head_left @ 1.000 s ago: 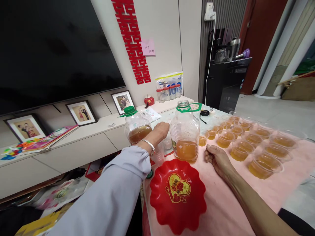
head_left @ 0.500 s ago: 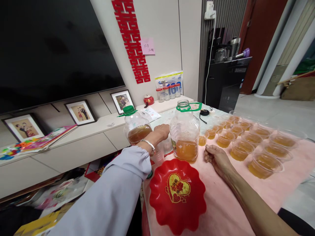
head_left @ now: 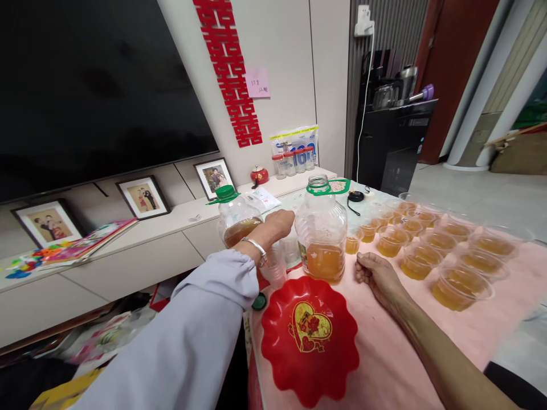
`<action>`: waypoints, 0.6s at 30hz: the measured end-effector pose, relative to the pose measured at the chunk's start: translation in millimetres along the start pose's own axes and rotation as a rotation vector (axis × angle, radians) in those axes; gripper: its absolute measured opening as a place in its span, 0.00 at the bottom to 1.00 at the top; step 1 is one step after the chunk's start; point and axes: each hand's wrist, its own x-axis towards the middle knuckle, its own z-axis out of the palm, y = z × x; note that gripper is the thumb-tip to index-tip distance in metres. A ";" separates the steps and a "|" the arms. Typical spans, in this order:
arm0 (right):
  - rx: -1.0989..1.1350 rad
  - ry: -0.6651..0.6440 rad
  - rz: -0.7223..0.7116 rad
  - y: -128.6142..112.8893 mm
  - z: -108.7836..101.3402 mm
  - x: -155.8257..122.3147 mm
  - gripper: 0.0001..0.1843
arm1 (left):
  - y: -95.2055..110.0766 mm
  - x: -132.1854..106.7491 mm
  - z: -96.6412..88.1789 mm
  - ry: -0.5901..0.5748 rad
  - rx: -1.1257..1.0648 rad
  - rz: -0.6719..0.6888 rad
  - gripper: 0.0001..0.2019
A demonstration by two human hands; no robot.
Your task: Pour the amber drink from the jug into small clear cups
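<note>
My left hand [head_left: 278, 224] reaches over clear plastic cups [head_left: 291, 250] between two jugs. It is bent into a closed shape, and whatever its fingers hold is hidden behind the hand. A stack of clear cups [head_left: 274, 270] lies below its wrist. Right of it stands an uncapped clear jug [head_left: 323, 259] of amber liquid. Behind the left wrist is a second jug [head_left: 239, 228], capped in green. My right hand [head_left: 376, 274] rests on the pink cloth [head_left: 384, 353] with its fingers curled in and nothing visible in them. A red scalloped plate [head_left: 316, 373] lies nearest me.
Several clear tubs of amber liquid [head_left: 461, 287] cover the cloth's right side. A green cap [head_left: 258, 301] sits left of the plate. Behind the jugs is a black tape measure [head_left: 355, 196]. A low cabinet [head_left: 141, 259] with framed photos runs along the left.
My left hand has shifted very slightly, and more of the cup stack and green cap shows beneath its arm. The view has tilted a little. My right hand stays put.
</note>
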 end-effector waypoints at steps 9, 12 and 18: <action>0.014 -0.020 -0.011 -2.7 2.0 -2.4 0.16 | -2.0 -8.6 -22.7 0.043 0.013 -0.052 0.19; 0.025 -0.031 -0.022 -5.6 4.6 -4.4 0.18 | -2.6 -13.7 -32.2 0.075 0.010 -0.070 0.18; 0.020 -0.028 -0.031 -9.8 6.8 -7.8 0.17 | -9.5 -42.5 -55.0 0.165 -0.037 -0.069 0.15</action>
